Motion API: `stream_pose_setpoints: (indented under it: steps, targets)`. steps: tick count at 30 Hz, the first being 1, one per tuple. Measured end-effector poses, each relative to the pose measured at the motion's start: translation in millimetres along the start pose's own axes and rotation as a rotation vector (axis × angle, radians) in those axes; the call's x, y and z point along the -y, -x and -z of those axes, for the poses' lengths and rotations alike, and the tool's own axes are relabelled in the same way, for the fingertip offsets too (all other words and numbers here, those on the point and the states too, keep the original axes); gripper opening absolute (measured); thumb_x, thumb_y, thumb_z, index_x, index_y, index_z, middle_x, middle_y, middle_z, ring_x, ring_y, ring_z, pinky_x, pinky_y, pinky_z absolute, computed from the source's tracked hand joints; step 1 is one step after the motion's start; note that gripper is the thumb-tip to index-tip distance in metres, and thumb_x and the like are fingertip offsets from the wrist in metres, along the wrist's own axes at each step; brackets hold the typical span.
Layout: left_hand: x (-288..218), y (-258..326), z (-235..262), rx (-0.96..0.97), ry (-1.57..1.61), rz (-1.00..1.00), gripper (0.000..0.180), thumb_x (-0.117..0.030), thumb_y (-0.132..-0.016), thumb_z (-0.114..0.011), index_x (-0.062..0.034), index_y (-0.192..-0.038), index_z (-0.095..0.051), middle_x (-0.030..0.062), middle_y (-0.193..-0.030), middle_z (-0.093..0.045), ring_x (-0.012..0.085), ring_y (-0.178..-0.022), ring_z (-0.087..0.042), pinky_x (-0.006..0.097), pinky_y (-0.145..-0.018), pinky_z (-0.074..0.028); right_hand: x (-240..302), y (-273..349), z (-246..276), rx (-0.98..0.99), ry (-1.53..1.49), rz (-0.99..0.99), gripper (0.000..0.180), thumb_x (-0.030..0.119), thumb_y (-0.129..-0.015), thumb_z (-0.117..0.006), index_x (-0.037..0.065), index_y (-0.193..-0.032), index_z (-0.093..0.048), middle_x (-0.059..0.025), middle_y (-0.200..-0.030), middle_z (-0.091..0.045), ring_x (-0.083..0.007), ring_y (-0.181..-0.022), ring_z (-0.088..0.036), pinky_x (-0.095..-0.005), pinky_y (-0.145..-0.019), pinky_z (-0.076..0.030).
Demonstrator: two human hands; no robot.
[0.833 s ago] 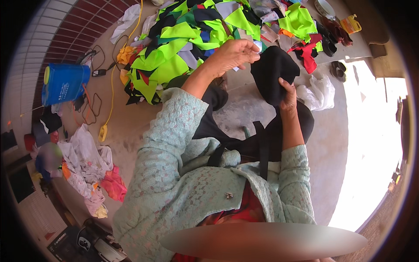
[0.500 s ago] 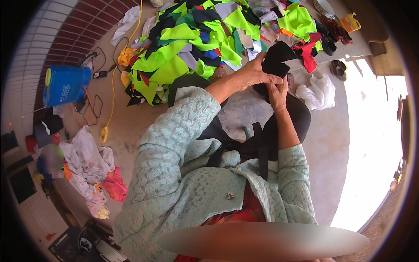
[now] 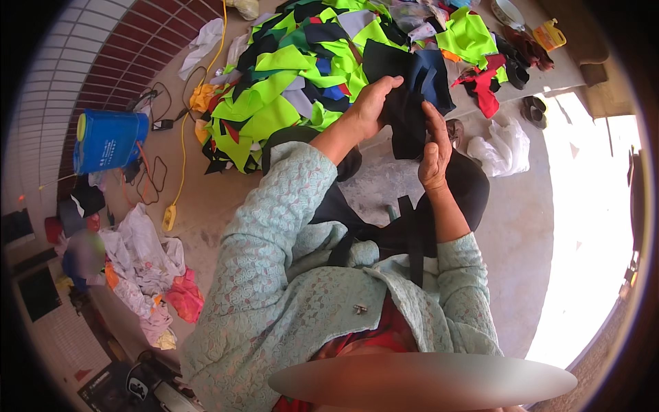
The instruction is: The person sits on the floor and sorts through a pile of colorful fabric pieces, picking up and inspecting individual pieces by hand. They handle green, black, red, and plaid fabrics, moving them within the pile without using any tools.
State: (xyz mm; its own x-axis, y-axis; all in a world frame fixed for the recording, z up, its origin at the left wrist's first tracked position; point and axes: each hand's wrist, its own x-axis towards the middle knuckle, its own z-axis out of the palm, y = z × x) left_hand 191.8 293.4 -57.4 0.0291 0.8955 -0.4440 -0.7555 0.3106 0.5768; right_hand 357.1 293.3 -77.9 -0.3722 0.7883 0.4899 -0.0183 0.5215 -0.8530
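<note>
Remotely, I see the left hand (image 3: 369, 110) grasping lifted black cloth (image 3: 408, 118), can't tell whether the right hand (image 3: 435, 152) grips, much far scrap heap (image 3: 283, 62) remaining.

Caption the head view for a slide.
The left hand holds black cloth, the open right hand beside it, with a heap of lime-green and dark fabric scraps beyond.

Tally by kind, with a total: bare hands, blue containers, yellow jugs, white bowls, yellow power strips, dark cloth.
Left hand and right hand: 2
Blue container: 1
Yellow jug: 1
White bowl: 1
Yellow power strip: 1
Total: 6
Dark cloth at the hands: pieces unclear, left out.
</note>
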Motion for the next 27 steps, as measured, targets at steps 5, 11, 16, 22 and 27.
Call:
stream_pose_setpoints:
  steps: [5,11,16,22,27]
  targets:
    - [-5,1,1,0.079,0.103,-0.013,0.028,-0.027,-0.086,-0.050,-0.0036,-0.098,-0.060,0.0081,-0.090,-0.065,0.0197,-0.083,-0.063,0.032,-0.079,-0.049,-30,-8,9,-0.333,-0.497,-0.483,0.060,0.052,-0.090,-0.036,0.004,-0.126,-0.043,-0.0083,-0.116,-0.054,-0.0190,-0.104,-0.053,-0.0337,-0.091,-0.040]
    - [-6,8,-4,0.083,0.012,0.118,0.028,-0.024,-0.085,-0.051,-0.0022,-0.100,-0.060,0.0086,-0.091,-0.065,0.0187,-0.081,-0.063,0.031,-0.078,-0.050,-22,0,8,-0.276,-1.247,-0.861,0.053,0.045,-0.085,-0.054,0.006,-0.120,-0.047,-0.0096,-0.115,-0.056,-0.0244,-0.105,-0.056,-0.0396,-0.093,-0.043]
    - [-5,11,-7,0.016,-0.075,0.046,0.026,-0.022,-0.084,-0.053,-0.0016,-0.098,-0.061,0.0078,-0.091,-0.065,0.0178,-0.079,-0.063,0.031,-0.076,-0.050,-43,-6,17,-0.188,-0.916,-0.837,0.046,0.031,-0.082,-0.063,0.004,-0.116,-0.049,-0.0117,-0.109,-0.060,-0.0253,-0.099,-0.059,-0.0397,-0.092,-0.045]
    - [-16,11,6,0.085,0.015,0.020,0.025,-0.021,-0.081,-0.056,-0.0002,-0.096,-0.061,0.0086,-0.092,-0.064,0.0186,-0.084,-0.062,0.031,-0.079,-0.049,-60,-1,34,-0.327,-1.637,-0.726,0.027,0.014,-0.085,-0.054,0.002,-0.110,-0.056,-0.0146,-0.114,-0.058,-0.0276,-0.103,-0.057,-0.0429,-0.097,-0.041]
    - [-32,20,8,0.100,0.059,-0.029,0.024,-0.019,-0.080,-0.056,0.0015,-0.090,-0.063,0.0113,-0.087,-0.066,0.0218,-0.078,-0.064,0.032,-0.076,-0.051,-81,6,48,-0.336,-1.523,-0.695,0.027,0.010,-0.083,-0.056,0.000,-0.108,-0.056,-0.0124,-0.111,-0.060,-0.0242,-0.102,-0.058,-0.0410,-0.094,-0.043]
